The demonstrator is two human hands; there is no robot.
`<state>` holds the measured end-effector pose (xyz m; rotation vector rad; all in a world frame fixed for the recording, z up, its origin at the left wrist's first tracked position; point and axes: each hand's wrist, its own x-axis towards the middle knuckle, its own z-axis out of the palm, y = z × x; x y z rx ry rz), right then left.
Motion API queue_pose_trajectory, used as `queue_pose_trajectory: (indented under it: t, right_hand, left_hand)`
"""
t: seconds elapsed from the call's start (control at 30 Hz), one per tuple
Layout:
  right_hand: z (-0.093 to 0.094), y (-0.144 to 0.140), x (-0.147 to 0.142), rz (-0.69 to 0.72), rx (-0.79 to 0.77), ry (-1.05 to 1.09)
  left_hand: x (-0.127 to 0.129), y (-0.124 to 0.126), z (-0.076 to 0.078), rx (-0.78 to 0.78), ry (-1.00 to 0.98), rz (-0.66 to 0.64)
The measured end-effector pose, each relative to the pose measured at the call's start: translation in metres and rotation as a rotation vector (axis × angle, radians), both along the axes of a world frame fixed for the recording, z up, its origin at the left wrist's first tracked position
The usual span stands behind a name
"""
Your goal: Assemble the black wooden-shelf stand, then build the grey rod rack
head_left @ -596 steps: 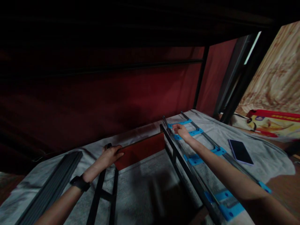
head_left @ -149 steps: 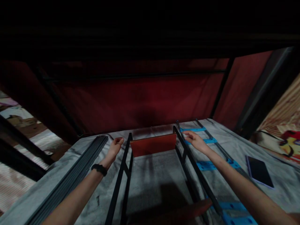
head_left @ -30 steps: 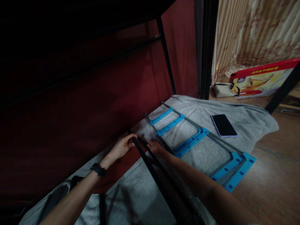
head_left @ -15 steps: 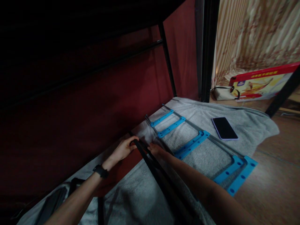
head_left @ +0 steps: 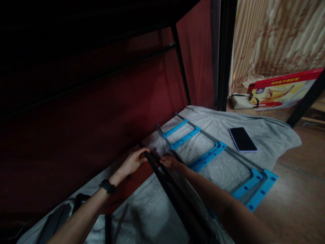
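The left hand (head_left: 132,163) is curling its fingers over the black metal frame's (head_left: 172,189) far end at 12 o'clock; the right hand (head_left: 170,162) is pinching its rail. Both appear to be steadying the frame against the red panel (head_left: 134,176); seating that joint calls for careful alignment.

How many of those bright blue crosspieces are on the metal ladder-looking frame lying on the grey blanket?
5 show: two close together at the far end, one mid-frame, and two at the near end. The right arm may hide more.
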<state>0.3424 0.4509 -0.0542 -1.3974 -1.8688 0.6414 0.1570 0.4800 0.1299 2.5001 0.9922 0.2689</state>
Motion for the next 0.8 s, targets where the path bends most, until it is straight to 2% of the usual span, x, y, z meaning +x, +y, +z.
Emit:
queue_pose_trajectory:
  t: [0.27, 0.63, 0.8]
  right_hand:
    - [0.009, -0.010, 0.002, 0.000, -0.099, 0.117]
    - [0.019, -0.008, -0.001, -0.022, -0.194, 0.074]
    - [0.031, -0.015, -0.001, -0.055, -0.196, 0.152]
  left_hand:
    - [0.003, -0.002, 0.001, -0.010, 0.011, -0.005]
    - [0.009, -0.003, -0.003, -0.029, 0.001, -0.030]
    - [0.009, 0.001, -0.005, -0.034, -0.006, -0.024]
